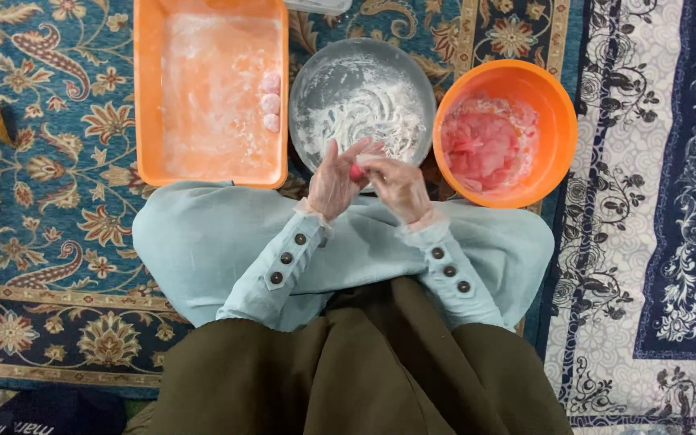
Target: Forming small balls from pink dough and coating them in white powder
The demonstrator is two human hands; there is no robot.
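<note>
Head view looks straight down on a person seated on a patterned carpet (58, 201), with both hands raised over the lap. The left hand (334, 181) and the right hand (399, 187) meet in the middle, fingers (348, 153) curled in and closed around a small pink dough piece (356, 171) pinched between them; only a sliver of it shows, so its long axis and the way it points cannot be told.

Open room is tight beyond the fingers: just past the fingertips lies a round metal plate (316, 84) dusted with white flour, its near rim almost under the hands. To the left of the fingers sits an orange rectangular tray (148, 97), floured inside, with three pink balls (271, 101) lined along its right wall. To the right of the fingers stands an orange round bowl (553, 105) holding pink dough, its rim close to the plate's. The three vessels form a close row, leaving bare carpet only at the far left and right.

Nearer than the fingers, pale blue sleeves (283, 266) with dark buttons and a dark olive cloth (364, 370) cover the lap.
</note>
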